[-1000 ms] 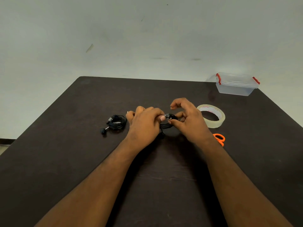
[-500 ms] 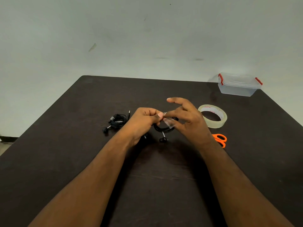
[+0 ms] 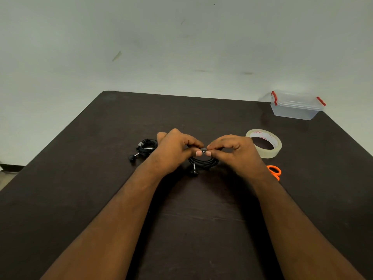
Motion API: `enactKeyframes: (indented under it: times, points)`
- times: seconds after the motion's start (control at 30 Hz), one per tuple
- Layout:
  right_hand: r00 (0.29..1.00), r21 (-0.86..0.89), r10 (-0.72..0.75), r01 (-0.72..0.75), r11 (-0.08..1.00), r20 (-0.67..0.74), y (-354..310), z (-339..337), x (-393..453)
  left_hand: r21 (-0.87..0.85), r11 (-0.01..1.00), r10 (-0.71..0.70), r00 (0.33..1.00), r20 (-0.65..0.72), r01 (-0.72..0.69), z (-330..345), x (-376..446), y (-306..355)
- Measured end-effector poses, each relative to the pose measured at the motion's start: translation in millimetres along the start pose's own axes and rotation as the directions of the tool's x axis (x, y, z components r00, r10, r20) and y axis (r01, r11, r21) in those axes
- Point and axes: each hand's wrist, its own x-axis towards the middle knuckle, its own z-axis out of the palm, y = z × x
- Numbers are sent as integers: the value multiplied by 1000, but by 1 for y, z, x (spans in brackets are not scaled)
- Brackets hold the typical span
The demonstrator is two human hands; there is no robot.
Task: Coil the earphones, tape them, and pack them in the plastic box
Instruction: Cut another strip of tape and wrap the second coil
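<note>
A coiled black earphone (image 3: 203,162) hangs just above the dark table (image 3: 101,188) at its middle, one earbud dangling below. My left hand (image 3: 173,150) and my right hand (image 3: 234,152) both pinch the top of the coil, fingertips meeting there over a small shiny patch. A second coiled black earphone (image 3: 146,148) lies on the table just left of my left hand. The clear tape roll (image 3: 266,144) lies right of my right hand. The clear plastic box (image 3: 296,106) with red clips stands shut at the far right corner.
Orange-handled scissors (image 3: 274,171) lie partly hidden behind my right wrist, near the tape roll. A pale wall rises behind the table's far edge. The floor shows past the left edge.
My right hand's fingers, spread half a second ago, have closed onto the coil's top. Both hands came together and the coil hangs lower between them.
</note>
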Motion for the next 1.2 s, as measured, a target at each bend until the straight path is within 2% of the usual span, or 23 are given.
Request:
enactKeyframes:
  times: [0.1,0.17,0.27,0.33,0.4,0.53,0.6,0.67,0.8,0.87,0.93,0.97,1.03,1.2]
  points:
    - [999,-11,5,-4,1000,40,-5,-1,0,124,990,64,998,0,-64,1,-2,5]
    - [999,-15,7,-7,1000,32,-5,-3,0,137,983,124,992,-9,-121,0,-3,6]
    - [996,-160,-91,90,983,-1,-1,-4,1,149,981,134,990,-53,-125,1,-3,7]
    - [969,-293,-245,237,926,7,0,-1,3,68,997,26,997,-68,-22,-1,0,6]
    - [926,-358,-376,365,859,41,-2,2,4,-106,989,-107,994,-26,104,-5,1,1]
    - [867,-416,-487,482,771,104,-3,6,9,-372,901,-221,974,44,222,-8,-1,0]
    - [850,-424,-509,514,746,135,-4,6,10,-422,876,-238,970,48,236,-8,-2,3]
    - [856,-402,-491,511,760,160,-7,6,10,-344,918,-194,980,44,197,-5,-1,4]
    - [930,-259,-337,365,894,148,-11,4,6,-147,986,-69,995,66,79,-5,-1,1]
    - [964,-178,-254,264,948,76,-11,5,4,-184,982,46,997,67,-33,-7,-1,0]
    - [998,-14,-59,58,998,-11,-11,7,2,-251,963,113,992,62,-94,-9,0,-1]
    - [997,125,72,-70,990,-14,-13,8,2,-267,958,123,991,62,-102,-10,0,-2]
    - [964,335,263,-261,906,39,-14,8,3,-272,956,133,988,74,-109,-12,-1,1]
    - [858,507,473,-505,699,203,-11,2,3,-324,945,78,992,96,-43,-5,-3,5]
